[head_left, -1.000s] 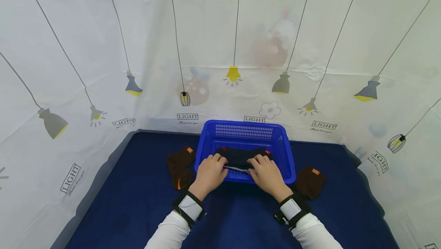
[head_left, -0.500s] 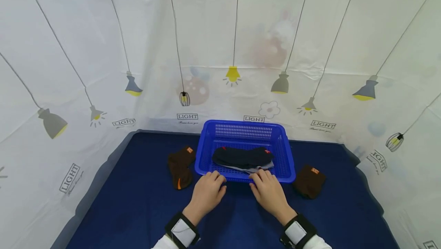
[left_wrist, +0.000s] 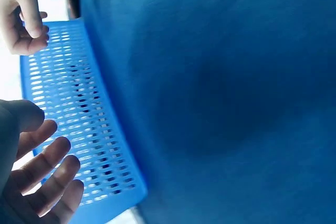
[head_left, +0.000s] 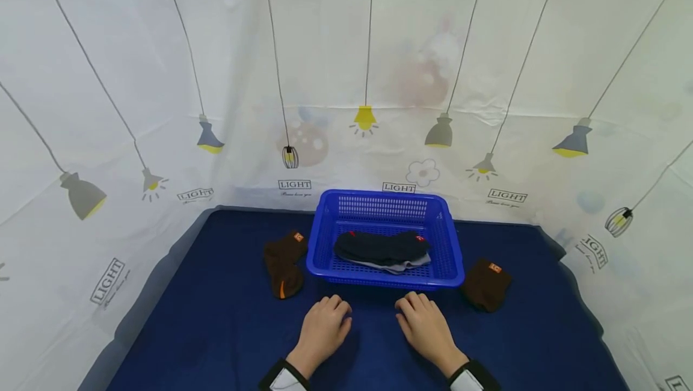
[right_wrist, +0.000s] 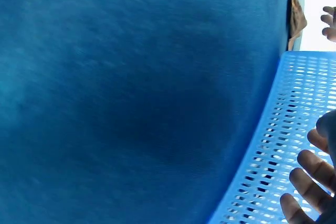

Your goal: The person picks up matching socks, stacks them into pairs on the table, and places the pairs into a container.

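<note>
A blue plastic basket stands near the back of the table. Dark socks with small red marks lie flat inside it, over a light grey sock. Just in front of the basket, my left hand is at the left with loosely bent fingers and holds nothing. My right hand mirrors it at the right, also holding nothing. Both wrist views show the relaxed fingers of each hand before the basket's slotted wall.
One brown sock with orange marks lies left of the basket. To its right is a folded brown sock. A dark blue cloth covers the table, and a white lamp-print curtain rises behind and at the sides.
Both hands have let go of the socks in the basket and drawn back toward the person, past the basket's front rim. The socks now lie flat in the basket.
</note>
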`<state>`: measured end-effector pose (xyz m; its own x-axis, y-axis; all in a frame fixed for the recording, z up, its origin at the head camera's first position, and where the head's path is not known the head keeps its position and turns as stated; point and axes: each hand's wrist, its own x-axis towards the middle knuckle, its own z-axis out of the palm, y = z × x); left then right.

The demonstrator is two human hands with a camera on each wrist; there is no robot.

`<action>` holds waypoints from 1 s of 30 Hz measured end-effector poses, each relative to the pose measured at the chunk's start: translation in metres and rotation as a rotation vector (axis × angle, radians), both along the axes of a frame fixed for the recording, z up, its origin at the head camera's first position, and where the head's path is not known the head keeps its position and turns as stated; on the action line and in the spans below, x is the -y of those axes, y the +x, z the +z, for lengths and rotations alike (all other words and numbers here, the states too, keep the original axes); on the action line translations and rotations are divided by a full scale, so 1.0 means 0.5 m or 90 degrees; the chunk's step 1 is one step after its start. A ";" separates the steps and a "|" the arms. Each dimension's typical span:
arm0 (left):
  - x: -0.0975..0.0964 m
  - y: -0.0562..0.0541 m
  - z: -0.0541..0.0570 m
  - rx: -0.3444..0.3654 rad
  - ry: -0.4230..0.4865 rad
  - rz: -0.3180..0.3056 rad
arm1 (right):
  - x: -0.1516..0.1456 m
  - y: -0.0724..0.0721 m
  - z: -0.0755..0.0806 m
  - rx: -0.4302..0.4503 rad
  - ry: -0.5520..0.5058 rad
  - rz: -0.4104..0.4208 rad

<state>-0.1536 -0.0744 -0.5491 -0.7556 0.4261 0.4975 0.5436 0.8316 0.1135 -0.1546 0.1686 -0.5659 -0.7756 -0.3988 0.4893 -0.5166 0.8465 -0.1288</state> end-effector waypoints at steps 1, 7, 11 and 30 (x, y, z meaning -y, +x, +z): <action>0.001 0.002 -0.007 0.002 0.001 0.001 | -0.001 0.002 -0.004 0.017 -0.003 -0.005; 0.008 0.006 -0.033 0.002 0.009 0.018 | -0.003 0.005 -0.016 0.062 -0.026 -0.013; 0.016 0.002 -0.041 0.000 0.010 0.033 | -0.005 0.004 -0.021 0.063 -0.019 -0.018; 0.126 -0.090 -0.053 0.045 -0.053 0.148 | 0.001 0.011 -0.034 0.121 0.012 -0.028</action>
<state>-0.1989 -0.1371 -0.5758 -0.8696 0.2734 0.4111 0.3293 0.9416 0.0703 -0.1491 0.1679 -0.5831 -0.8701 -0.3703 0.3252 -0.4469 0.8711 -0.2037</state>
